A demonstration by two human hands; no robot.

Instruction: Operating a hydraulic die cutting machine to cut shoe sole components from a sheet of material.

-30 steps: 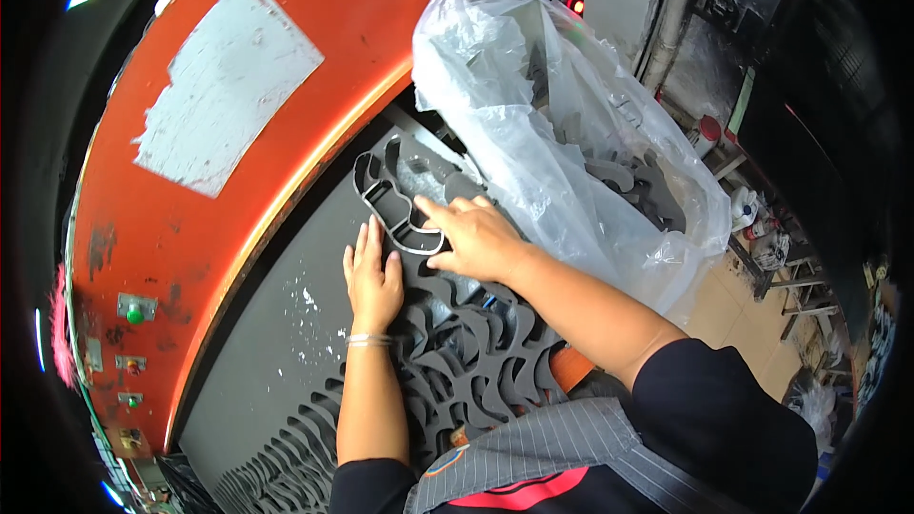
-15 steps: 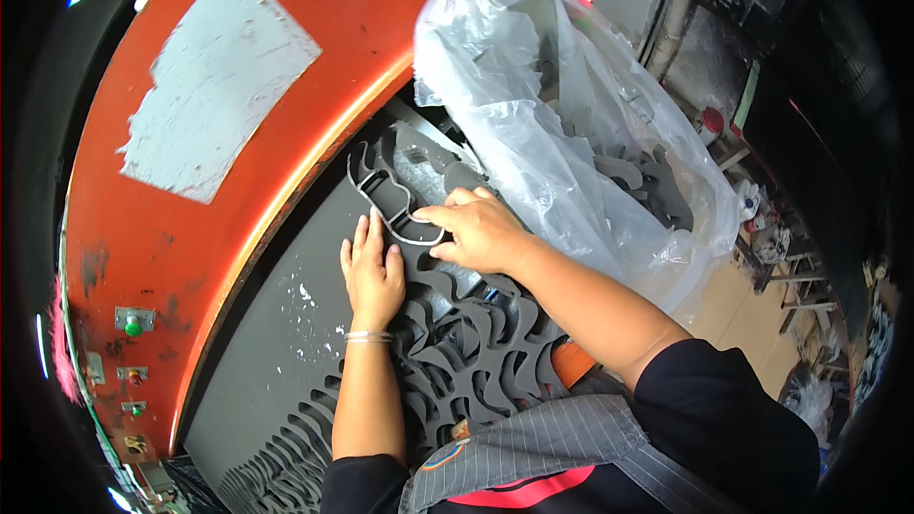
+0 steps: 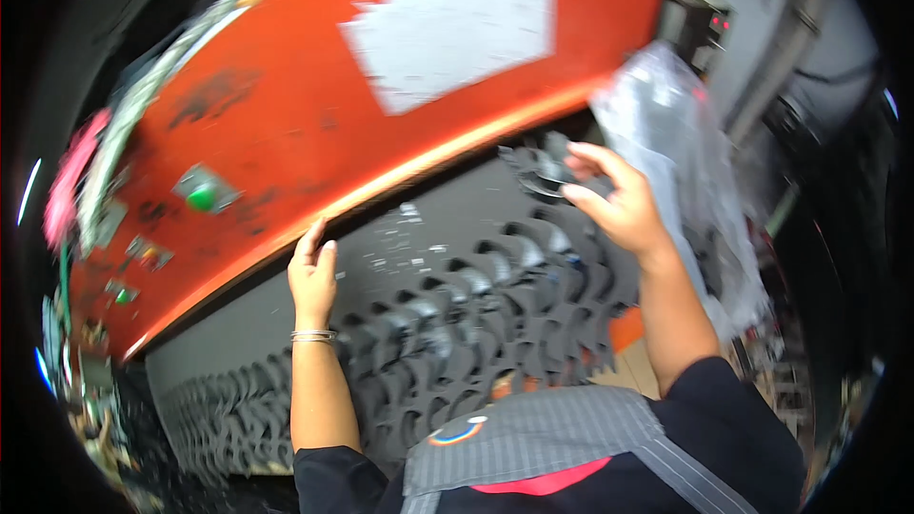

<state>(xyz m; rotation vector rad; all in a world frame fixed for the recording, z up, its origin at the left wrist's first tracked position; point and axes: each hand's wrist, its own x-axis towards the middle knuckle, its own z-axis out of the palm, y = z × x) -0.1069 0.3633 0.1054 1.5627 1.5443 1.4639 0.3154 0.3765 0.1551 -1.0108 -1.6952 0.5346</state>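
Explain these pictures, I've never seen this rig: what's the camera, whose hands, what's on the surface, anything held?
There is no robot: a person works bare-handed. All the pictures come from one fisheye camera worn on the head, looking down, so straight edges bend near the rim.

On the surface lies a dark grey sheet with white flecks, its nearer part cut into curved openings. Behind it stands an orange machine panel; at right is a clear plastic bag.

The left hand is empty, near the panel's lower edge. The right hand is at what looks like a curved metal die; blur hides whether it grips it.
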